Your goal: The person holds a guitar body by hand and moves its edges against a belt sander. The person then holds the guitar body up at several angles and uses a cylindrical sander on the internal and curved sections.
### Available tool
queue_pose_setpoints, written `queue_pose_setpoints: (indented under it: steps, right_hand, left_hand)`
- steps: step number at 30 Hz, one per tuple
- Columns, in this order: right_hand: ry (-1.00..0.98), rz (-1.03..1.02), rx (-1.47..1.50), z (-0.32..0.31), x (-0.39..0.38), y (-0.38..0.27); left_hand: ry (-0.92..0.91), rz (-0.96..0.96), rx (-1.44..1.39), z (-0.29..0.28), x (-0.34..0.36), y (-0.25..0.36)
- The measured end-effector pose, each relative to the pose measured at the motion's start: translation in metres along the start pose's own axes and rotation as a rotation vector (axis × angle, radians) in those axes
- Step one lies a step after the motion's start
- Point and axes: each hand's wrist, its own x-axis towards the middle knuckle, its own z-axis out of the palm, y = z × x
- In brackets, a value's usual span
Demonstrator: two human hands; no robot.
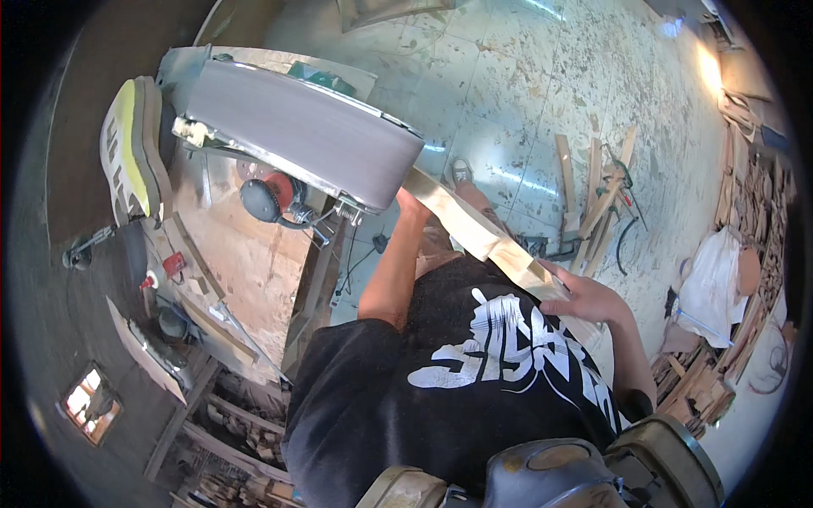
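Observation:
A long, pale, curved piece of wood [474, 224] runs slantwise in front of my body, from the belt sander toward my right side. Its far end meets the rounded nose of the belt sander [296, 135], which has a wide grey belt. My left hand [412, 206] grips the wood close to the belt, its fingers partly hidden beneath the piece. Around the near end my right hand [584, 298] is closed, with the thumb on top. Whether the belt is running I cannot tell.
A workbench [246, 296] under the sander carries a round black-and-red power tool [273, 200] and wood strips. A white-and-yellow curved shape [127, 152] stands at left. Loose boards [601, 199] lie on the floor at right, near a white sack [713, 284] and stacked wood scraps [766, 212].

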Motion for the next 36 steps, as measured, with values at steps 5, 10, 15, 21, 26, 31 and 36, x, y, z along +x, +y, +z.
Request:
queue_pose_setpoints:
  steps: [5, 10, 15, 21, 26, 31, 36]
  right_hand:
    - [0.050, 0.031, -0.010, 0.001, -0.024, -0.010]
    - [0.118, -0.008, -0.068, 0.007, -0.041, 0.002]
    - [0.144, -0.007, -0.081, 0.008, -0.060, -0.006]
    - [0.141, 0.016, -0.102, 0.011, -0.071, -0.006]
    - [0.143, 0.039, -0.110, 0.012, -0.075, -0.016]
    - [0.161, 0.005, -0.123, 0.013, -0.072, -0.020]
    - [0.149, 0.022, -0.117, 0.009, -0.066, -0.033]
  left_hand:
    - [0.130, 0.091, 0.176, 0.007, -0.021, 0.012]
    - [0.052, 0.094, 0.109, -0.005, -0.018, 0.008]
    - [-0.026, 0.024, 0.092, 0.001, -0.036, 0.011]
    - [-0.021, 0.018, 0.154, 0.019, -0.053, 0.016]
    - [0.011, 0.025, 0.145, 0.021, -0.047, 0.017]
    - [0.005, 0.051, 0.143, 0.007, -0.025, 0.013]
    - [-0.065, 0.057, 0.172, -0.004, -0.007, 0.010]
